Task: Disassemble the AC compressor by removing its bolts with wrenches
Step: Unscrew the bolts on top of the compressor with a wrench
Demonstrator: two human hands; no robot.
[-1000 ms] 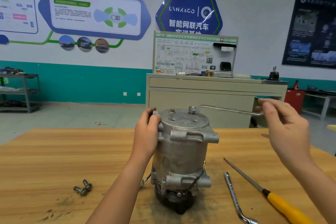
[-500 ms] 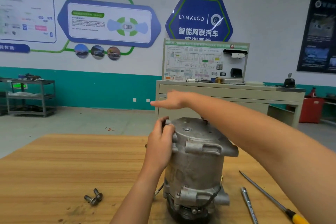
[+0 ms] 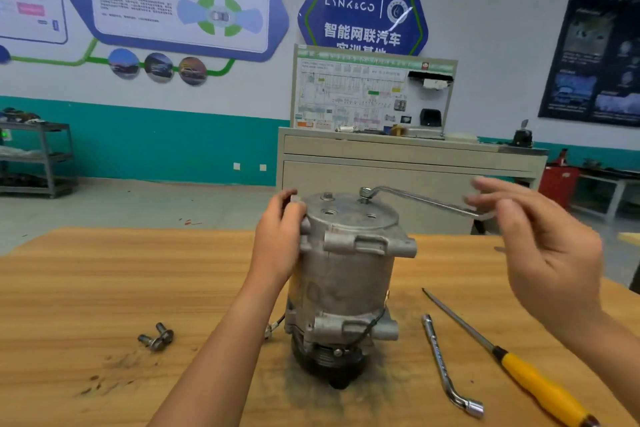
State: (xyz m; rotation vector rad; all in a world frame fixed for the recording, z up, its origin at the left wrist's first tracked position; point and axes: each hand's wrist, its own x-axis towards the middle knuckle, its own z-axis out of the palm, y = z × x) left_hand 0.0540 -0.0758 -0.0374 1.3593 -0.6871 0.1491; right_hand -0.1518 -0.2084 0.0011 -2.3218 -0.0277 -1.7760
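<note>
Hands flank the AC compressor (image 3: pixel 341 274), which stands upright on its dark pulley end near the middle of the wooden tabletop (image 3: pixel 104 288). The left hand (image 3: pixel 280 243) wraps the upper left side of the compressor, fingers curled over the rim of the top cover and gripping it.

On that top cover, the ring end of a slim wrench (image 3: pixel 415 199) sits over a raised bolt (image 3: pixel 364 191) at the far right of the cover. Its handle runs out past the compressor's right side and slopes slightly downward. A second bolt (image 3: pixel 327 197) stands in the cover to the left of the first.

The right hand (image 3: pixel 550 253) is raised to the compressor's right, at the free end of the wrench handle. Its fingers are loosely spread and motion-blurred, so I cannot tell whether they pinch the handle or only brush it.

Left of the compressor's base, two loose bolts (image 3: pixel 156 338) lie touching each other on the tabletop. Right of the base lie an L-shaped socket wrench (image 3: pixel 445 362) and, just beyond it, a yellow-handled screwdriver (image 3: pixel 540 381).
</note>
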